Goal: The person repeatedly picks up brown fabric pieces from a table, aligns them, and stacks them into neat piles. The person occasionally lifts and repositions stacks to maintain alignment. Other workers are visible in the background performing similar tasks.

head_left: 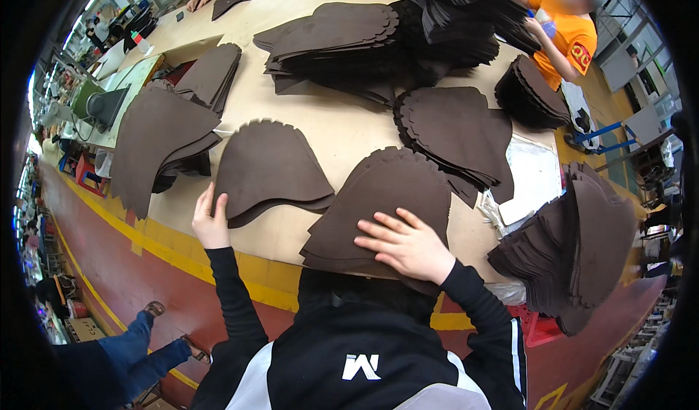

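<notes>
Two small stacks of dark brown cut pieces, flat with a notched curved edge, lie before me on the table (284,244). My right hand (411,248) rests flat, fingers spread, on the right stack of brown pieces (386,195). Beside the left stack of brown pieces (271,164), my left hand (211,217) is raised at its lower left edge, fingers apart. Whether those fingertips touch the edge cannot be made out. Nothing shows in either hand.
More brown stacks surround me: one overhanging the left edge (156,137), one at centre right (455,129), one at lower right (575,242) and a tall pile (342,46) behind. White sheets (531,173) lie right. A person in orange (568,31) stands far right; another person's legs (138,352) show lower left.
</notes>
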The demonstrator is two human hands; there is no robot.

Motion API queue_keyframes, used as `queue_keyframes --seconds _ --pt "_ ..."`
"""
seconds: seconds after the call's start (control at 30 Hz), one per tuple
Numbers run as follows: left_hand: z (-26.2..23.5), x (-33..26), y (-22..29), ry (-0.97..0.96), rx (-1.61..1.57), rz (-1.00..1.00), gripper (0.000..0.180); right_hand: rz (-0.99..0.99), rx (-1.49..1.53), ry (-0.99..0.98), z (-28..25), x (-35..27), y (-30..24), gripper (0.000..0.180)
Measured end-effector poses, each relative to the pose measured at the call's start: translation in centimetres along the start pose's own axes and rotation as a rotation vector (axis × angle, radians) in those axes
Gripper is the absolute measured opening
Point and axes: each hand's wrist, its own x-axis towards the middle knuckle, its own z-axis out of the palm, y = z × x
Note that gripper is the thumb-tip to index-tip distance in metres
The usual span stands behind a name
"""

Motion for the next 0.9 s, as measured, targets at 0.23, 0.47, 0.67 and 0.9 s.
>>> queue_keyframes --seconds 0.23,0.47,0.67,0.9 --pt "3.4 -6.9 11.1 -0.58 -0.208 0.094 0.054 0.388 -0.117 0.194 -1.2 1.4 7.0 0.048" --pt "6.6 -8.0 9.5 -0.57 -0.215 0.222 0.051 0.439 -0.076 0.33 -4.6 -1.6 5.9 0.051" --pt "5.1 -3.4 6.6 -0.211 -0.277 0.157 0.023 0.063 0.119 0.165 -3.7 -2.3 0.3 0.058" --pt "0.4 0.4 -0.2 -0.001 0.142 0.063 0.034 0.092 0.009 0.045 0.3 0.3 0.2 0.047"
